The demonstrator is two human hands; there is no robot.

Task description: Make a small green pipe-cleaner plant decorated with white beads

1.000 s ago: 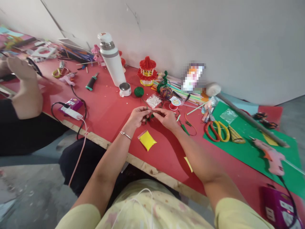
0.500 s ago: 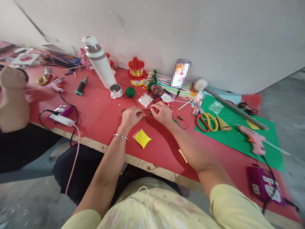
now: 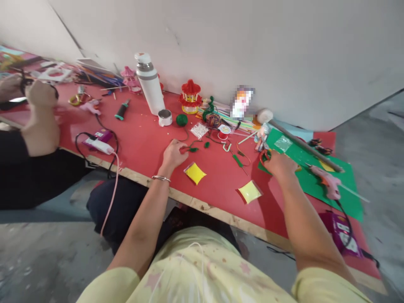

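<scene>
My left hand [image 3: 175, 155] is closed in a pinch above the red table top, holding a thin strand of dark green yarn [image 3: 193, 149] that ends in a small tuft. My right hand [image 3: 280, 163] has its fingers around the red and yellow handles of the scissors [image 3: 264, 156], which lie at the edge of a green sheet. Most of the handles are hidden under that hand. Nearest my left hand are a yellow packet [image 3: 195, 173], a bag of white beads [image 3: 199, 131], a green yarn ball [image 3: 182, 120] and a small green piece [image 3: 207, 144].
A white flask [image 3: 150, 90], its cup [image 3: 164, 117] and a red paper pavilion [image 3: 190, 97] stand behind. A pale yellow packet [image 3: 250, 192] lies near the front edge. On the right is a pink glue gun [image 3: 326, 181]; at left, another person's hand [image 3: 41, 94].
My right hand has left the yarn and moved right onto the scissors. My left hand stays in place with the yarn. The view has shifted slightly left.
</scene>
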